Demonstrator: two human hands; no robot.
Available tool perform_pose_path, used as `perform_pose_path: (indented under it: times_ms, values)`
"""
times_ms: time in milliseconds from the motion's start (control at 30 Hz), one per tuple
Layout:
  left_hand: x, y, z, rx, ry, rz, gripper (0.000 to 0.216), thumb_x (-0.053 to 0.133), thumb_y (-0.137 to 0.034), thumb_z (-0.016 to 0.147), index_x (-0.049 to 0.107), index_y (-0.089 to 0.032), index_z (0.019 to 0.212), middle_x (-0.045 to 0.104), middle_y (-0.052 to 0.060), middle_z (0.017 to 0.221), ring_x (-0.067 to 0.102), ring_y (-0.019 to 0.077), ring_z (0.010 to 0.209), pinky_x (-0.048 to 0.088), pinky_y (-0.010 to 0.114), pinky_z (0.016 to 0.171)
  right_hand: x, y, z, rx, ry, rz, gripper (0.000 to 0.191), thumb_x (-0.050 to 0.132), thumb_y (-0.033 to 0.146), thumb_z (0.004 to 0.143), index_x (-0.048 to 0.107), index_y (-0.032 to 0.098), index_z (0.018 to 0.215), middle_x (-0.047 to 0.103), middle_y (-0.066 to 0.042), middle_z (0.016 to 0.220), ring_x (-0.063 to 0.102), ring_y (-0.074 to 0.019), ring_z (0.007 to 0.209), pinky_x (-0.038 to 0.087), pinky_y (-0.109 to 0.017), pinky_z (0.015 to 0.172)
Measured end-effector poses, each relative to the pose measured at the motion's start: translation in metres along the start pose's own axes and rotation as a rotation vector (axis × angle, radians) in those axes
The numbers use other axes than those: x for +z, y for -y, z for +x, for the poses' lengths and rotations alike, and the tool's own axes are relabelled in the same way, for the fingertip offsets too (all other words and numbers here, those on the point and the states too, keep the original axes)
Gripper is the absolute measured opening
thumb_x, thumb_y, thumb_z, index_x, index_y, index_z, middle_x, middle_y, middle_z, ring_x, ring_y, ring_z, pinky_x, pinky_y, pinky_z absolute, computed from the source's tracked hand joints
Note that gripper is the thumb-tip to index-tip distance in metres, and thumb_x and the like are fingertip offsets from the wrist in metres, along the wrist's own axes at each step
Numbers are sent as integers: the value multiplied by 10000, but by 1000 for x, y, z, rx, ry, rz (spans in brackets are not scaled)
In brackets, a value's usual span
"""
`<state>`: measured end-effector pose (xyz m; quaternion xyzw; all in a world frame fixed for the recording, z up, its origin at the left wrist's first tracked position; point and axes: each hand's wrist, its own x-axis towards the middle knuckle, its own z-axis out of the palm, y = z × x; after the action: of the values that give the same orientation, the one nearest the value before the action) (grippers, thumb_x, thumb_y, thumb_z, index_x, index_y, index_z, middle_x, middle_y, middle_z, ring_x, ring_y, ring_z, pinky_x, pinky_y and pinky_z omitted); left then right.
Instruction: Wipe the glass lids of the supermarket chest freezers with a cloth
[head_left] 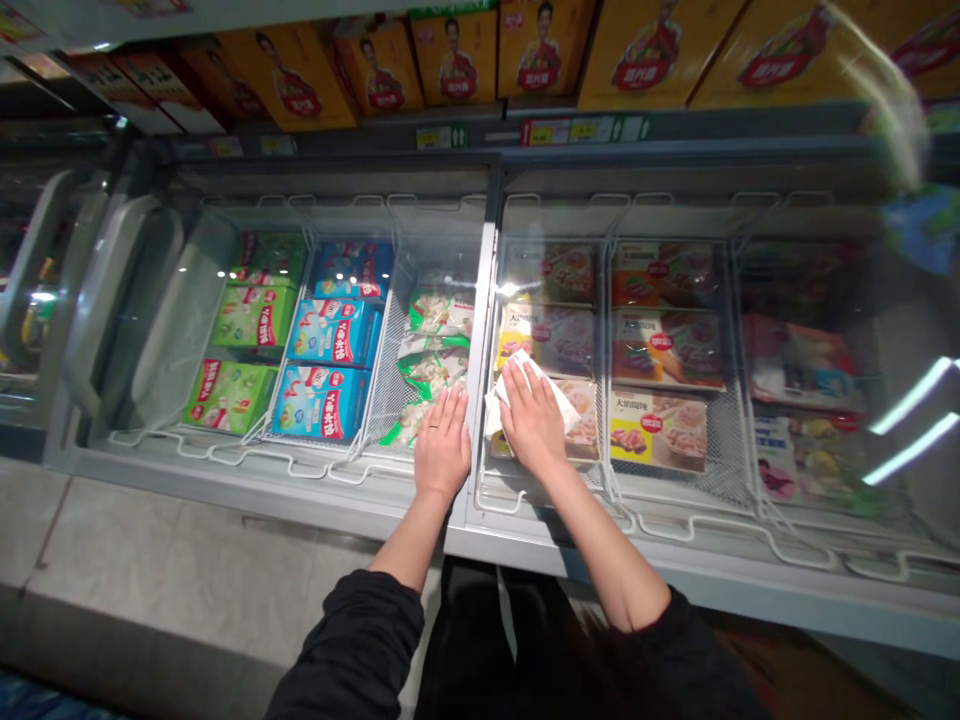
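Observation:
My right hand (531, 420) lies flat on a white cloth (496, 405), pressing it against the glass lid (600, 330) of a chest freezer. My left hand (442, 445) rests flat, fingers stretched out, on the neighbouring glass lid (225, 300) near the lid frame (487, 300) between the two. Under the glass lie frozen food packs in wire baskets: green boxes (251, 318), blue boxes (330, 335), green-and-white bags (435, 340) and orange-and-yellow packs (664, 345).
Yellow cartons (457, 55) stand in a row on the shelf above the freezer. Price labels (585, 130) run along the shelf edge. A grey tiled floor (150, 560) lies at lower left. Another freezer lid (45, 260) shows at far left.

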<state>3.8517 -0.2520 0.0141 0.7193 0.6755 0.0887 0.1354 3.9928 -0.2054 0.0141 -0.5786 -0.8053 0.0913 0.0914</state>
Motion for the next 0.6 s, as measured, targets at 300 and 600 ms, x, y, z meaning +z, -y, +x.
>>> perform_pose_path:
  times_ms: [300,600]
  values:
    - [1,1,-2,14,-45,-29,580,312,-157,803,30,-287,1292,145,-87,1311,68,154,1211,161,389,1035,-8,-10,26,-116,12,-18,482,288,242,809,174,256,1277,179,72,1323,99,-134,1222,156,-372,1017]
    - [0,4,-2,11,-38,-18,537,292,-169,815,74,-267,1296,105,-77,1320,42,149,1214,150,371,1036,4,15,-15,-80,8,-60,480,297,240,810,203,209,1280,155,31,1335,68,-156,1226,142,-379,1019]
